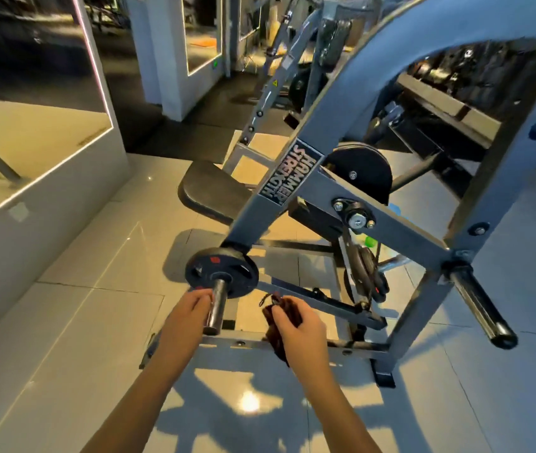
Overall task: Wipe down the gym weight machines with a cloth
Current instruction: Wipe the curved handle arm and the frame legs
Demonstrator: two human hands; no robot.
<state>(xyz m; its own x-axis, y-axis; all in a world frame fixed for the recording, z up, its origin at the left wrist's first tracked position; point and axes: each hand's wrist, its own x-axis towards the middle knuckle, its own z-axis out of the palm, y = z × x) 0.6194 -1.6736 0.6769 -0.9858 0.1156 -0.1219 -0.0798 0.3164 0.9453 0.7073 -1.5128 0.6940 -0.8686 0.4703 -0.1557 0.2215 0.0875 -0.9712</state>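
Note:
A grey weight machine (pixel 296 191) fills the middle and right of the view. Its chrome weight peg (pixel 217 305) sticks out toward me, with a black weight plate (pixel 224 271) on it. My left hand (pixel 185 317) curls against the left side of the peg, fingers touching it. My right hand (pixel 297 328) grips a dark brown cloth (pixel 281 317) just right of the peg, apart from the metal. Part of the cloth hangs below my palm.
A second chrome peg (pixel 482 308) juts out at the right. A black seat pad (pixel 211 191) sits behind the plate. A mirrored wall (pixel 31 132) runs along the left. The machine's base bar (pixel 293 346) lies on the glossy tiled floor under my hands.

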